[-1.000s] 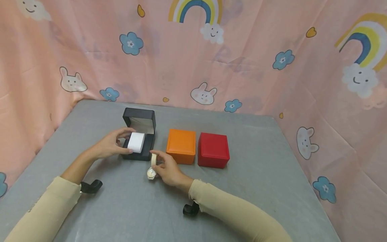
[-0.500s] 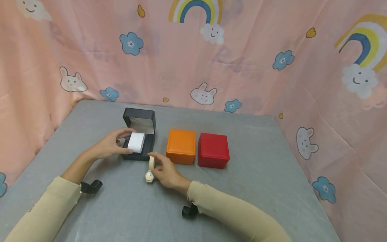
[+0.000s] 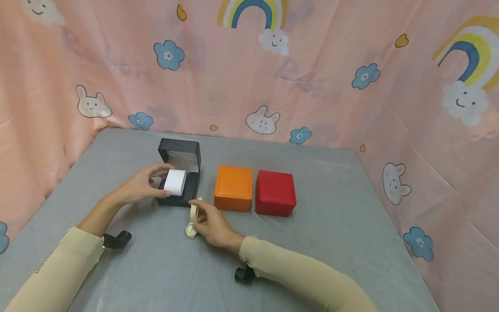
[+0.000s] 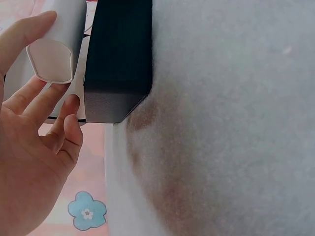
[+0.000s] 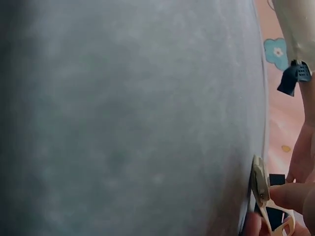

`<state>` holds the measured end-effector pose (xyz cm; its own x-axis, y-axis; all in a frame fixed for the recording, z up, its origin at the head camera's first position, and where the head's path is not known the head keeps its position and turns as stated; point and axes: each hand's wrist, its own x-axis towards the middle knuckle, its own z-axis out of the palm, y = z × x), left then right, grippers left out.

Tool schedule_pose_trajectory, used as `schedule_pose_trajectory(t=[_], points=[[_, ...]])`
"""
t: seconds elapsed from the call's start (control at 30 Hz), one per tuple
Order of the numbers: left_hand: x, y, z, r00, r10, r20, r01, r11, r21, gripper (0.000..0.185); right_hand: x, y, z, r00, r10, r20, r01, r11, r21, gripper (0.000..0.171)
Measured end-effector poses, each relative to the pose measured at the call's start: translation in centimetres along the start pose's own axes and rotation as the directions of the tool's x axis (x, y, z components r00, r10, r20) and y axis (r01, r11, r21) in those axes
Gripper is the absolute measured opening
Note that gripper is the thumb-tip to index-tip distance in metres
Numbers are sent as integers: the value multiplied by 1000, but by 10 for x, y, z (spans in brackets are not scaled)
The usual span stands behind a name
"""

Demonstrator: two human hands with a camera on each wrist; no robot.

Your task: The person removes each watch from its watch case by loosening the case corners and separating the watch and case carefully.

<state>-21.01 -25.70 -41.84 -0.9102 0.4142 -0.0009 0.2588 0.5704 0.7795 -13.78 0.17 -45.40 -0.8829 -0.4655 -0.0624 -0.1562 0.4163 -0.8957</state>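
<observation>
My left hand (image 3: 137, 186) pinches a white watch cushion (image 3: 174, 182) between thumb and fingers, over the base of a black watch box (image 3: 180, 146) whose lid stands up. In the left wrist view, the thumb lies on one side of the cushion (image 4: 51, 60) and fingers touch the other. Whether the cushion rests on the base, I cannot tell. My right hand (image 3: 216, 225) holds a wristwatch (image 3: 190, 230) by its cream strap, just in front of the box. The round dial hangs low, near the tabletop. Fingers partly hide the strap in the right wrist view.
An orange box (image 3: 233, 189) and a red box (image 3: 275, 193), both closed, stand side by side to the right of the black one. Everything is on a grey table (image 3: 331, 242). A pink printed curtain (image 3: 210, 78) hangs behind and at the sides.
My right hand has shifted slightly left and toward the front with the watch, whose dial has moved the same way. My left hand and the cushion stay in place.
</observation>
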Motion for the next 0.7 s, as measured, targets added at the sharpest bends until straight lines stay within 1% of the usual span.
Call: schedule_pose_trajectory(t=[0.07, 0.13, 0.3, 0.43, 0.57, 0.7], points=[[1, -1, 0, 1000, 1, 1, -1, 1000, 3, 68, 0, 0, -1, 1000, -15, -6, 14, 996, -88, 61], [1, -2, 1, 1000, 5, 2, -5, 1000, 7, 68, -1, 0, -1, 999, -32, -6, 31, 984, -174, 61], [3, 0, 0, 999, 31, 9, -31, 1000, -4, 67, -2, -2, -4, 998, -56, 20, 60, 946, -319, 62], [4, 2, 0, 999, 35, 24, -35, 999, -15, 67, -3, -5, -5, 999, -41, 22, 46, 930, -365, 66], [5, 4, 0, 999, 30, 29, -29, 1000, -10, 68, -3, -7, -7, 999, -32, 22, 38, 924, -381, 73], [7, 5, 1, 999, 27, 32, -26, 1000, -15, 69, -4, -9, -11, 1000, -12, 28, 22, 918, -397, 74]])
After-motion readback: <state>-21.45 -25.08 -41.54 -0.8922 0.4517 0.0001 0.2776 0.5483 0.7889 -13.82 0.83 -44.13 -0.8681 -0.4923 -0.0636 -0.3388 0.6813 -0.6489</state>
